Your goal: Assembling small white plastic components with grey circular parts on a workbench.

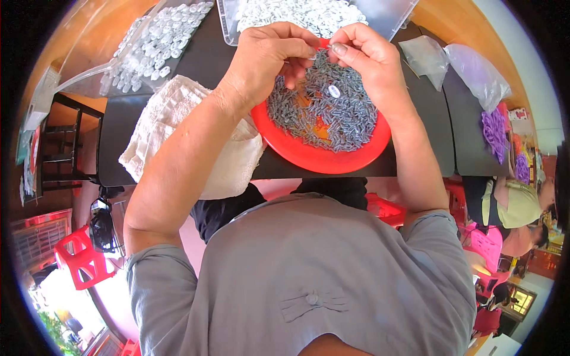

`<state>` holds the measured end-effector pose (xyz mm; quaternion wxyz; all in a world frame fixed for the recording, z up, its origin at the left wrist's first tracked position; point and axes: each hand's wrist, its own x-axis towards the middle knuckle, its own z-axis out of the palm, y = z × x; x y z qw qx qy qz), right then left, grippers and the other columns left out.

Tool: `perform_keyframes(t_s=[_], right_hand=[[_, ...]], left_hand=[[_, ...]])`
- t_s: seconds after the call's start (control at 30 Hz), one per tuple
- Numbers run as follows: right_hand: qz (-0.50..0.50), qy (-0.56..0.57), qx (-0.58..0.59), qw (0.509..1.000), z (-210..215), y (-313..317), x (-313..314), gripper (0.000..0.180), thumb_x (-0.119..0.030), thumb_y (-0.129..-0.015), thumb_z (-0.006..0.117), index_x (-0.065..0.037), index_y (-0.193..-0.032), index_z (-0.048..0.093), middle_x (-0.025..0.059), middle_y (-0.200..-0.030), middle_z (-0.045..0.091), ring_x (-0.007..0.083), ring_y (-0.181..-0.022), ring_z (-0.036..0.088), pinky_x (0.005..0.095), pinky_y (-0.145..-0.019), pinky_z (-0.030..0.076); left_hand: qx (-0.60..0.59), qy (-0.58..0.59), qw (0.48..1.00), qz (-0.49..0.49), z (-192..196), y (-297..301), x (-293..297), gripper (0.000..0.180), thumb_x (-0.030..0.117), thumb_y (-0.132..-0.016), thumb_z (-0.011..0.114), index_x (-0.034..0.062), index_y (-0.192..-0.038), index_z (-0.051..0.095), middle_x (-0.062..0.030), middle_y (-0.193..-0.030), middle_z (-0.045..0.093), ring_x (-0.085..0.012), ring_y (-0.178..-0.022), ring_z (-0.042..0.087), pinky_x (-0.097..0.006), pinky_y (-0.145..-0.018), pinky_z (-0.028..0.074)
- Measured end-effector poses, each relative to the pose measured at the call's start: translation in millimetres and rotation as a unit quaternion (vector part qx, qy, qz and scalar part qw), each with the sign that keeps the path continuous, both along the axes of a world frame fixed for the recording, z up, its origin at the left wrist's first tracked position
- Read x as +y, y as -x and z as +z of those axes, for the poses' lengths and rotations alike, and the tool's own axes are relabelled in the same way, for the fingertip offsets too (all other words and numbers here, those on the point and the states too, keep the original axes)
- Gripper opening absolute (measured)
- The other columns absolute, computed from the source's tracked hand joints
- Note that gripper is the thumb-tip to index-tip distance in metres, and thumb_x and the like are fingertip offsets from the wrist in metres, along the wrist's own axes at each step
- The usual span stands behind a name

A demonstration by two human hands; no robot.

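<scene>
Over the far rim of a red basin (285, 149), my two hands are drawn close together, fingertips nearly meeting. My left hand (270, 56) is closed in a pinch, with a tiny pale bit showing at its fingertips. A pinch also closes my right hand (368, 59), thumb against forefinger; what it grips is too small to name. Small grey-blue, rod-shaped pieces (350, 121) cover much of the basin's bottom. On top of them lies one white oval piece (334, 91), just below my right hand.
Beyond the basin a clear plastic box (228, 24) holds many white pieces (303, 15). More white ovals (157, 47) lie in clear plastic at far left. A folded white towel (172, 124) sits beside the basin. Right are plastic bags (478, 71) and purple netting (494, 135); other people (516, 204) sit beyond.
</scene>
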<state>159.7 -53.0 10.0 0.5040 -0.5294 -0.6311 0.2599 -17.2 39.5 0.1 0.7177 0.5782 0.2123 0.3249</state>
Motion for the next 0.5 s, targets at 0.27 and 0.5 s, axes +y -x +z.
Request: perform_keyframes(t_s=[0.27,0.5], right_hand=[[-0.050,-0.124,-0.196,0.971,-2.0,3.9,1.3,0.009,-0.004,-0.086,0.061,-0.003,-0.093,0.057,0.0116,-0.082,0.063,0.0245,-0.074,0.063,0.0335,-0.066,0.048],[-0.041,-0.168,-0.285,0.943,-1.7,5.3,0.4,0.009,0.000,-0.088,0.061,-0.003,-0.094,0.056,0.0069,-0.081,0.060,0.0181,-0.073,0.059,0.0281,-0.067,0.047]], left_hand=[[0.024,-0.007,1.000,-0.019,2.0,0.3,-4.6,0.016,0.010,-0.083,0.064,-0.0060,-0.087,0.067,-0.0084,-0.070,0.062,-0.0125,-0.055,0.058,-0.025,-0.044,0.045],[0.003,0.022,0.998,-0.054,-0.4,1.0,-3.4,0.016,0.010,-0.083,0.064,-0.0059,-0.085,0.067,-0.0092,-0.070,0.062,-0.0130,-0.054,0.057,-0.025,-0.044,0.043]])
